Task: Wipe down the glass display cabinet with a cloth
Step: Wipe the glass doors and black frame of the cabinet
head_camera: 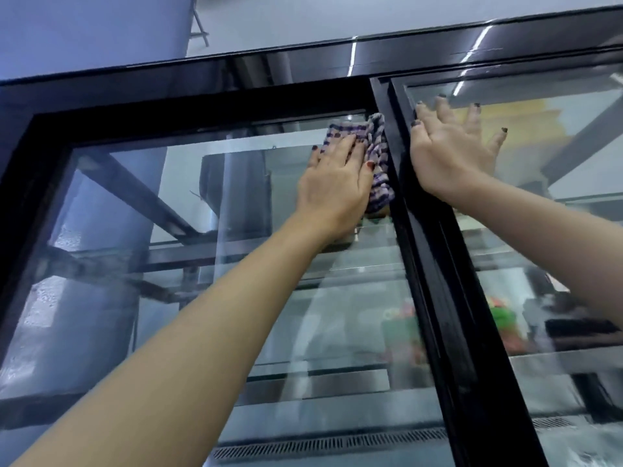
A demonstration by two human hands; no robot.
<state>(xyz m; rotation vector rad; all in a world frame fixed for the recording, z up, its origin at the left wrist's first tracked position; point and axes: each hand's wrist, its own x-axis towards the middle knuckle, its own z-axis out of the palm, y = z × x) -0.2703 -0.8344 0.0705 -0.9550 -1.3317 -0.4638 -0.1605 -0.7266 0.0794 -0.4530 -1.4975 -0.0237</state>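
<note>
The glass display cabinet point(435, 264) fills the view, with black frames around two glass panes. My left hand point(333, 187) lies flat with straight fingers on a purple-and-white checked cloth point(377, 156), pressing it against the upper right corner of the left pane, beside the black middle post. My right hand point(455, 146) is spread flat on the right pane, its thumb along the edge of that pane's frame. Part of the cloth is hidden under my left hand.
Glass shelves and blurred green and red items point(401, 335) show inside the cabinet. A vent grille point(330, 444) runs along the cabinet floor. The cabinet's glossy black top point(303, 69) is above my hands, with a pale wall behind.
</note>
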